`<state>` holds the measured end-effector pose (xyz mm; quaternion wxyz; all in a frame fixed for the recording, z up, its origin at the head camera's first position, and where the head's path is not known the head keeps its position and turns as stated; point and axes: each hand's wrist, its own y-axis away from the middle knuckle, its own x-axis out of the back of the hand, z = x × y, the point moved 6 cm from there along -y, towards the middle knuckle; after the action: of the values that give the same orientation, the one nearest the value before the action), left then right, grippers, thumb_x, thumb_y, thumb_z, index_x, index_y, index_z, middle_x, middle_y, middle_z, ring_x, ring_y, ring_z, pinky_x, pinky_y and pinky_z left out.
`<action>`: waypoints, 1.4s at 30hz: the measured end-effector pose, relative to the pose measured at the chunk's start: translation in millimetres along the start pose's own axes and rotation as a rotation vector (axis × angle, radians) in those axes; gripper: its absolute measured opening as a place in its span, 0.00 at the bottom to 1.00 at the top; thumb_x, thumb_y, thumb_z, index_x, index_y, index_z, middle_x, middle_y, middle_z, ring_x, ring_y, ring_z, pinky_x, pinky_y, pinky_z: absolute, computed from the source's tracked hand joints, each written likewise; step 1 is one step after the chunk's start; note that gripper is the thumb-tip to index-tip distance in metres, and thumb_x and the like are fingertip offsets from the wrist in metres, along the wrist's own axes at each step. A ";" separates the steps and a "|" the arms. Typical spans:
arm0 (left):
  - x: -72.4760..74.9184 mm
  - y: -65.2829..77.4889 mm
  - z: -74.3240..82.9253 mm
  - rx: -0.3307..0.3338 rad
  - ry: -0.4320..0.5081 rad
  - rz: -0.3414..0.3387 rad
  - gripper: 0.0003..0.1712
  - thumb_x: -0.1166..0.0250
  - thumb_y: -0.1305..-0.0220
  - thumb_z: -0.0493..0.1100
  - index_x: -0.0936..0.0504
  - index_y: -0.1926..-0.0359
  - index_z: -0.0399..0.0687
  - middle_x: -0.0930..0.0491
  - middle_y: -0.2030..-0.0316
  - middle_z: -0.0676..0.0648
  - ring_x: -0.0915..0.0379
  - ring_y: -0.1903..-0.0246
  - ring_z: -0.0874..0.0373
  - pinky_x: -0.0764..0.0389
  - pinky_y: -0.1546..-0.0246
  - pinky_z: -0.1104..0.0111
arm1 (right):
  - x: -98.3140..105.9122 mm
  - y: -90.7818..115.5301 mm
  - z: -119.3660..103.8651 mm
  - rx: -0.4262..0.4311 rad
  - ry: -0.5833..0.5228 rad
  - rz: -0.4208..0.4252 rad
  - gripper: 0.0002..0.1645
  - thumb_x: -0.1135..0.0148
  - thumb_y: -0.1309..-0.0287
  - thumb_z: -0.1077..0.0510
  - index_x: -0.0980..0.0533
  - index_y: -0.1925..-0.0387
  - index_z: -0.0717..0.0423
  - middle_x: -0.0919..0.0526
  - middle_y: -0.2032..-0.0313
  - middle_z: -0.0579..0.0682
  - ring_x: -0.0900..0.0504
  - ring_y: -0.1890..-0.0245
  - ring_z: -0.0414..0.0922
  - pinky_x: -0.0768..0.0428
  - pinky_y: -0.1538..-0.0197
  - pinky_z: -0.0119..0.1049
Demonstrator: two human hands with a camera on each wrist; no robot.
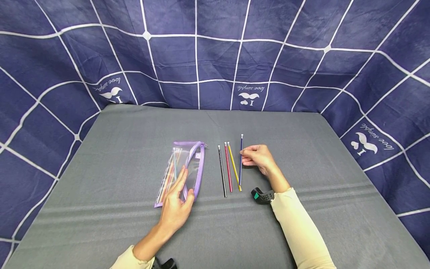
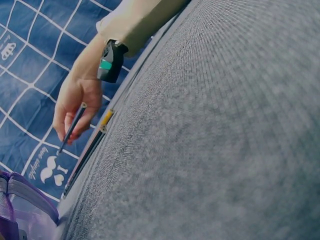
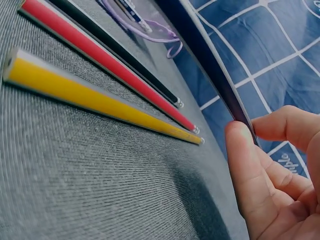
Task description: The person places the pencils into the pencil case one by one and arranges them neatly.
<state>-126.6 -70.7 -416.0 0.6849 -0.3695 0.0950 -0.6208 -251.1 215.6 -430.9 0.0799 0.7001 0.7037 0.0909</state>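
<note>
My right hand (image 1: 258, 158) pinches a dark blue pencil (image 1: 240, 173) between thumb and fingers. In the right wrist view that pencil (image 3: 200, 50) is raised off the cloth. Left of it lie a yellow pencil (image 1: 234, 164), a red pencil (image 1: 228, 168) and a black pencil (image 1: 222, 173), side by side, eraser ends away from me. My left hand (image 1: 175, 209) rests on a clear pouch with purple trim (image 1: 200, 168), fingers extended and thumb spread near its unzipped edge. Several pencils (image 1: 171, 172) lie inside the pouch. The left wrist view does not show the left hand.
A grey cloth (image 1: 289, 130) covers the table. Behind and at both sides hangs a blue curtain (image 1: 215, 59) with white grid lines. A black wrist strap (image 1: 263, 195) sits on my right wrist.
</note>
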 end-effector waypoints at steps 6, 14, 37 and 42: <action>0.1 -0.3 0.4 0.001 -0.004 0.000 0.36 0.38 0.50 0.23 0.31 0.36 0.25 0.32 0.35 0.32 0.35 0.37 0.37 0.42 0.31 0.68 | -1.9 0.7 -0.3 0.003 -0.045 -0.012 0.04 0.41 0.43 0.73 0.24 0.64 0.72 0.18 0.81 0.50 0.17 0.83 0.39 0.16 0.74 0.31; 0.2 0.5 0.1 0.003 -0.015 -0.003 0.37 0.37 0.50 0.23 0.31 0.35 0.26 0.32 0.34 0.33 0.35 0.37 0.37 0.42 0.30 0.69 | -5.0 0.7 0.6 0.011 -0.058 -0.024 0.05 0.41 0.43 0.74 0.25 0.63 0.73 0.18 0.80 0.51 0.16 0.82 0.40 0.15 0.73 0.31; -0.3 0.4 0.9 0.006 -0.015 -0.005 0.37 0.38 0.50 0.24 0.31 0.35 0.26 0.32 0.34 0.33 0.35 0.37 0.37 0.42 0.30 0.68 | -29.0 1.4 6.8 0.026 -0.154 -0.056 0.06 0.43 0.43 0.74 0.26 0.62 0.73 0.18 0.80 0.52 0.15 0.80 0.42 0.15 0.71 0.33; 0.1 0.4 1.1 -0.008 -0.017 0.004 0.36 0.38 0.50 0.24 0.31 0.35 0.25 0.32 0.34 0.32 0.35 0.37 0.37 0.44 0.29 0.62 | -37.1 3.2 6.8 0.027 -0.160 -0.063 0.06 0.42 0.43 0.74 0.26 0.62 0.72 0.17 0.80 0.53 0.15 0.80 0.42 0.15 0.70 0.33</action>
<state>-125.6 -70.4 -415.4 0.6854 -0.3774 0.0921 -0.6159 -246.1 178.7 -437.2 0.1294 0.6836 0.7179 0.0228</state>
